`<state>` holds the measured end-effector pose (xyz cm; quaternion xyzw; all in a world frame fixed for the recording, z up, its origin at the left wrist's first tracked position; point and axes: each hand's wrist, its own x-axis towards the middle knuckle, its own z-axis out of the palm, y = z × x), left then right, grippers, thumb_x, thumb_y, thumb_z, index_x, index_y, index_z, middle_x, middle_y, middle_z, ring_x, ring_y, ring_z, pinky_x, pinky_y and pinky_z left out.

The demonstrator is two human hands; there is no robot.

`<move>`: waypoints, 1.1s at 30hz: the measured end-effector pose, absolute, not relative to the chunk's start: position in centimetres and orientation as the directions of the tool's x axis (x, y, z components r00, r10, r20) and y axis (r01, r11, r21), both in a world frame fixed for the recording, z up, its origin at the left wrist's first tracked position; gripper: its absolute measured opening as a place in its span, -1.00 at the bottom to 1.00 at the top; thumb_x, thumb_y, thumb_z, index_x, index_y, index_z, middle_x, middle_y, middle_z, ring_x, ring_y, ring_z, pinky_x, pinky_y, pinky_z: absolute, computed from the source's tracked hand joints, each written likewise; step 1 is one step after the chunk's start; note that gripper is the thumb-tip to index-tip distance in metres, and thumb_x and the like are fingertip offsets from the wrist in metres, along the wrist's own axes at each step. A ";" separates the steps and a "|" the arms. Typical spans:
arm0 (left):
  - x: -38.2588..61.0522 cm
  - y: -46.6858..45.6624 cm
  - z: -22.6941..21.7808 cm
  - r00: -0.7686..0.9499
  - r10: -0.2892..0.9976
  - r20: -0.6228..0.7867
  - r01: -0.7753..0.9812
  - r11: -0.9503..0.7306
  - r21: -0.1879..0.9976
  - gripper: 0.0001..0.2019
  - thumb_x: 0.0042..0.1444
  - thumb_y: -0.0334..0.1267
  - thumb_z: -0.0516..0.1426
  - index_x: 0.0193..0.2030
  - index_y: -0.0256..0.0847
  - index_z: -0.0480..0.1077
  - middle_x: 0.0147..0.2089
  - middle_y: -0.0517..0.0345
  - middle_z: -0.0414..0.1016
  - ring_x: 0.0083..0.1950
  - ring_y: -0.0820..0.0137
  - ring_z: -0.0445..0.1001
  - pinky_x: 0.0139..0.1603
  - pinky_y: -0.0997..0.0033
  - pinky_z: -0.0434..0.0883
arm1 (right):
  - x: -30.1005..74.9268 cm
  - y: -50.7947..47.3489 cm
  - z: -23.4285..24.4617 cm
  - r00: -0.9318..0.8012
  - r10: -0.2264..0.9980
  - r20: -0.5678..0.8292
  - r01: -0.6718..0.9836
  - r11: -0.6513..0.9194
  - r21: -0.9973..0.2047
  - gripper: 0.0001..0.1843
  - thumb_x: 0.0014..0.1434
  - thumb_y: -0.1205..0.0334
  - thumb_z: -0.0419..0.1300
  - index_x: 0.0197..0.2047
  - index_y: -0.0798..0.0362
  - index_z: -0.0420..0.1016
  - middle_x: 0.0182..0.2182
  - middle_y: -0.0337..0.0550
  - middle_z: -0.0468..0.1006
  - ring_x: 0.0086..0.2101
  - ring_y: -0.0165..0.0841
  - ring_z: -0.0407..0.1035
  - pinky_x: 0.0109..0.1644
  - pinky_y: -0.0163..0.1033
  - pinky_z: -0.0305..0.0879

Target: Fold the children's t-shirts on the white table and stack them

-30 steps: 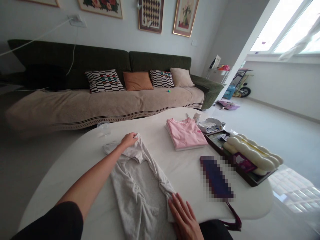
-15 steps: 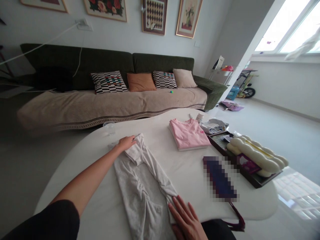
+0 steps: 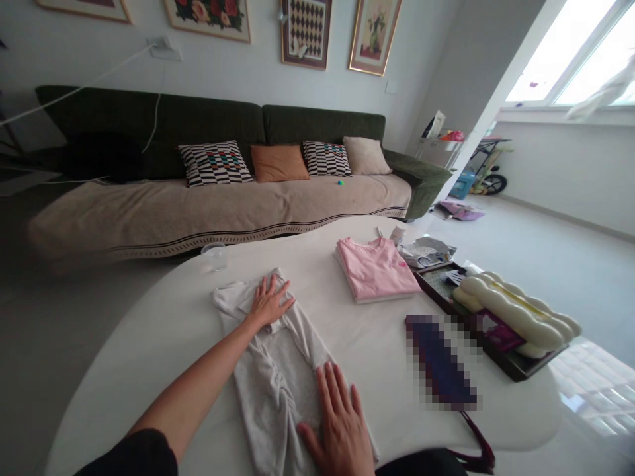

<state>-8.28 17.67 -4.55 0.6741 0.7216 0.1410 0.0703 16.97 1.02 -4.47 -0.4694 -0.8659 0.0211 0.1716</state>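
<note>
A light grey knit garment [image 3: 275,377] lies folded lengthwise and rumpled on the white round table [image 3: 149,357]. My left hand [image 3: 270,304] rests flat on its upper end, fingers spread. My right hand [image 3: 337,423] presses on its lower right part, also with spread fingers and gripping nothing. A folded pink T-shirt [image 3: 376,269] sits to the right of the garment, beyond reach of neither hand's fingers touching it. The bottom end of the garment runs out of view beneath my right hand.
A dark tray [image 3: 436,284] holds a cream padded object [image 3: 516,311] at the table's right. A pixelated dark item [image 3: 439,360] lies next to it, with a packet [image 3: 425,252] and a clear cup [image 3: 213,256] nearby. A green sofa [image 3: 223,125] stands beyond the table.
My left hand has let go of the garment's edge and now lies flat on top. My right hand has moved up and inward onto the garment, which looks narrower and more folded.
</note>
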 end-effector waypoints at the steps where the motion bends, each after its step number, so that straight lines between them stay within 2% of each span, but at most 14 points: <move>1: -8.3 17.8 -4.6 -0.089 0.993 0.073 0.953 0.064 0.296 -0.40 0.04 0.15 -0.02 0.23 0.09 0.05 0.35 0.15 -0.17 0.32 -0.05 -0.28 0.19 -0.15 -0.15 | 16.8 0.9 -4.7 -0.492 0.822 0.287 0.811 0.552 -0.192 -0.17 0.12 -0.12 -0.05 0.31 0.05 -0.32 0.22 -0.04 -0.04 0.15 -0.08 -0.01 0.03 0.11 0.23; 6: -8.4 18.7 -4.0 -0.107 0.994 0.000 0.960 0.103 0.261 -0.23 -0.01 0.26 -0.09 0.30 0.00 -0.17 0.36 0.07 -0.26 0.32 -0.05 -0.34 0.15 -0.29 -0.28 | 16.9 1.0 -5.6 -0.479 0.794 0.376 0.817 0.559 -0.140 -0.14 0.10 -0.17 -0.07 0.31 0.06 -0.36 0.17 0.03 0.08 0.10 -0.03 0.10 -0.10 0.12 0.33; 13: -8.2 20.6 -4.3 -0.042 0.999 -0.033 0.969 0.049 0.244 -0.20 -0.04 0.31 -0.11 0.30 0.00 -0.15 0.36 0.12 -0.33 0.32 -0.02 -0.40 0.16 -0.27 -0.33 | 16.0 0.9 -6.7 -0.452 0.787 0.420 0.840 0.534 -0.096 0.05 -0.08 -0.42 -0.12 0.31 0.06 -0.27 0.11 0.19 0.19 0.02 0.12 0.19 -0.21 0.24 0.31; 19: -8.3 21.2 -3.9 -0.022 0.999 -0.038 0.968 0.031 0.247 -0.25 0.00 0.28 -0.13 0.29 0.01 -0.13 0.36 0.12 -0.34 0.32 -0.02 -0.42 0.14 -0.30 -0.34 | 15.3 0.4 -6.4 -0.398 0.842 0.364 0.868 0.474 -0.148 -0.06 0.01 -0.31 -0.08 0.31 0.05 -0.26 0.18 0.16 0.07 0.09 0.12 0.07 -0.12 0.33 0.19; 23: -6.2 20.5 -1.9 -0.052 0.997 -0.048 0.978 0.061 0.199 -0.31 0.07 0.14 -0.07 0.29 -0.09 -0.09 0.36 0.02 -0.33 0.33 0.02 -0.44 0.13 -0.32 -0.37 | 15.7 0.1 -6.2 -0.417 0.866 0.275 0.857 0.475 -0.197 -0.11 0.05 -0.26 -0.08 0.30 0.02 -0.29 0.23 0.06 -0.09 0.17 0.05 -0.09 -0.03 0.30 0.12; 27: -2.1 14.7 0.9 -0.004 0.997 0.075 0.973 -0.014 0.232 -0.35 0.13 -0.05 -0.05 0.31 -0.16 -0.19 0.35 -0.04 -0.33 0.34 0.07 -0.39 0.14 -0.31 -0.24 | 15.8 -0.1 -5.7 -0.404 0.897 0.179 0.866 0.438 -0.242 -0.11 0.05 -0.27 -0.10 0.30 -0.01 -0.33 0.26 -0.03 -0.22 0.21 -0.01 -0.24 0.09 0.27 -0.04; 30: 0.1 5.6 1.4 0.127 0.979 0.161 0.939 -0.171 0.300 -0.39 0.19 -0.10 -0.14 0.32 -0.18 -0.30 0.35 0.02 -0.28 0.34 0.22 -0.30 0.22 -0.06 -0.09 | 15.6 -0.3 -5.2 -0.392 0.914 0.102 0.877 0.405 -0.260 -0.14 0.06 -0.27 -0.11 0.30 -0.06 -0.33 0.27 -0.10 -0.29 0.22 -0.07 -0.31 0.16 0.21 -0.16; 33: 0.8 -4.2 -0.7 0.188 0.973 0.135 0.924 -0.222 0.312 -0.34 0.17 -0.08 -0.10 0.31 -0.15 -0.36 0.35 0.05 -0.25 0.33 0.22 -0.20 0.22 0.07 0.03 | 15.5 -0.3 -4.6 -0.376 0.925 0.057 0.888 0.377 -0.263 -0.17 0.08 -0.23 -0.13 0.30 -0.05 -0.32 0.27 -0.10 -0.31 0.23 -0.12 -0.36 0.18 0.17 -0.23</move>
